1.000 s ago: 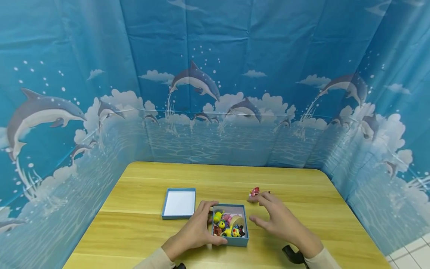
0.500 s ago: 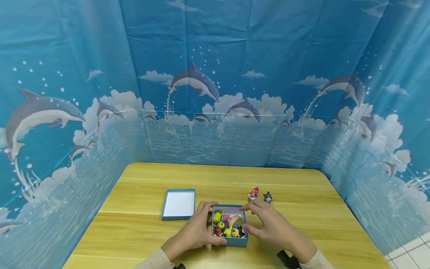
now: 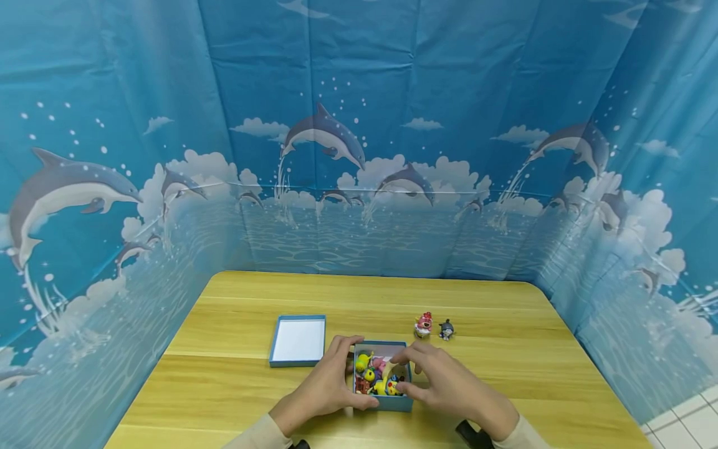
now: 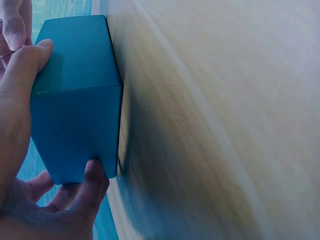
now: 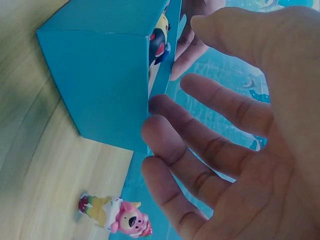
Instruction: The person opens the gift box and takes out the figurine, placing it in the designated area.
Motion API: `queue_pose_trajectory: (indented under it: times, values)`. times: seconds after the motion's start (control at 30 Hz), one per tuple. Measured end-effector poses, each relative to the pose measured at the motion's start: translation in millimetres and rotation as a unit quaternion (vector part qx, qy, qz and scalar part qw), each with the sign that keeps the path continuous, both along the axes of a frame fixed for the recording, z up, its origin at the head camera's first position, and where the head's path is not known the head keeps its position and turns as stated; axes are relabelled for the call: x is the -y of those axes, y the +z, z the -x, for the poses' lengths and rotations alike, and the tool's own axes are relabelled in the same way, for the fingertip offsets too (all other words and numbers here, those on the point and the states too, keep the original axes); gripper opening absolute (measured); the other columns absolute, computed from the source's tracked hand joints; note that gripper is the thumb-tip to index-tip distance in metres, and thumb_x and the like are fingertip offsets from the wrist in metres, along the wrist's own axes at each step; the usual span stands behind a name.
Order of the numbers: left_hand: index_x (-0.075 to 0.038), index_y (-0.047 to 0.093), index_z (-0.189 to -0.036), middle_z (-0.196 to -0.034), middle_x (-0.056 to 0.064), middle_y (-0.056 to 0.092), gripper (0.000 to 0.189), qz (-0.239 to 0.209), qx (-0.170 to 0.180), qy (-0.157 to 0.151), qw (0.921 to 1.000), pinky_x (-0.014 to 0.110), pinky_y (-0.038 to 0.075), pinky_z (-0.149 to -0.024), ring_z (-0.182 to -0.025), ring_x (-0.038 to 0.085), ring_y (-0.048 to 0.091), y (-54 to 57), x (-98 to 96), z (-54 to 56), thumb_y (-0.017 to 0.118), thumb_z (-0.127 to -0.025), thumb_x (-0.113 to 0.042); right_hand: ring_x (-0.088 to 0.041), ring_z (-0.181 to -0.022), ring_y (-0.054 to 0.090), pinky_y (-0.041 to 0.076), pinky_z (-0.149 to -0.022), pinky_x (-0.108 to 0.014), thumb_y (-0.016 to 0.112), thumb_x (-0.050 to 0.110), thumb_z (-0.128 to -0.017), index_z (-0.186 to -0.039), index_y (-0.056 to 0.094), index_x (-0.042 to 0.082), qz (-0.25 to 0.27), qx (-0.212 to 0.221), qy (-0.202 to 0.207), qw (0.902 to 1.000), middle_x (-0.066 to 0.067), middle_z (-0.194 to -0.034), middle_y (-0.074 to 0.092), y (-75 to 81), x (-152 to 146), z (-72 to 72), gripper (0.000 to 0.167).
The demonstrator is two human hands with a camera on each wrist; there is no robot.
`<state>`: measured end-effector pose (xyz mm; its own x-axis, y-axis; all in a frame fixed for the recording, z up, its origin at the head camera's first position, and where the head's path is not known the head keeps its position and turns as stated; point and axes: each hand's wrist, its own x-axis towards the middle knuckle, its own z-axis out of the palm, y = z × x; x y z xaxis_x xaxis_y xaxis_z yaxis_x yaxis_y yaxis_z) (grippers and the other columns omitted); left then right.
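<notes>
A blue open-topped box [image 3: 392, 404] stands on the table, packed with small figurines. Among them are a yellow figurine [image 3: 386, 388], a yellow-green one [image 3: 363, 362], and a brown one [image 3: 363, 385]. My left hand [image 3: 328, 381] grips the box from its left, thumb along the front wall and fingers at the back corner, as the left wrist view of the box [image 4: 77, 125] also shows. Over the box's right side hovers my right hand [image 3: 449, 381], its fingers loosely bent and apart. In the right wrist view its fingertips [image 5: 162, 135] overlap the box's rim, holding nothing visible.
Behind the box, a pink figurine with a red top [image 3: 424, 325] and a grey figurine [image 3: 446, 330] stand on the wooden table [image 3: 235, 386]. A shallow blue lid with a white inside [image 3: 300, 340] lies to the left. A dolphin-print curtain [image 3: 359, 243] surrounds the table.
My right hand has moved left from beside the two standing figurines to over the box's right side, uncovering the grey figurine. My left hand keeps its grip on the box.
</notes>
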<state>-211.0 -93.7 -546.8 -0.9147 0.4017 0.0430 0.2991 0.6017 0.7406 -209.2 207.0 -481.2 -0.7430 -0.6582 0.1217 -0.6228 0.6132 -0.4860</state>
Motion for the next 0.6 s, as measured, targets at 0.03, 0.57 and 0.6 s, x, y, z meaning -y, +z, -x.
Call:
queue_pose_trajectory:
  times: [0.03,0.57,0.6]
  values:
    - [-0.018,0.04,-0.178,-0.159,0.008,0.053,0.127,-0.001,0.0,0.0,1.0,0.045,0.063,-0.11,-0.129,0.02,0.066,-0.2,0.0,0.0,0.103,-0.08,-0.069,-0.011,-0.106,0.074,0.064,-0.086,-0.032,0.082,0.044,-0.111,-0.139,0.077,0.018,0.0,0.005,0.002,1.0,0.0,-0.132,0.08,-0.4,0.6,0.3,0.039]
    - [-0.017,0.04,-0.178,-0.158,0.008,0.053,0.126,-0.001,-0.002,0.0,1.0,0.046,0.063,-0.109,-0.13,0.021,0.065,-0.7,0.5,-0.3,0.102,-0.081,-0.069,0.007,-0.08,0.06,0.055,-0.07,-0.022,0.08,0.04,-0.113,-0.129,0.079,0.021,0.016,0.066,0.021,0.9975,0.01,-0.114,0.081,-3.8,6.3,4.0,0.025]
    - [-0.017,0.04,-0.177,-0.159,0.008,0.053,0.126,0.0,-0.003,0.0,1.0,0.046,0.063,-0.109,-0.129,0.02,0.065,-0.9,0.5,-0.2,0.102,-0.081,-0.07,0.008,-0.08,0.06,0.055,-0.071,-0.022,0.079,0.04,-0.113,-0.129,0.08,0.021,0.015,0.065,0.022,0.9975,0.01,-0.114,0.081,-4.1,6.5,4.2,0.025]
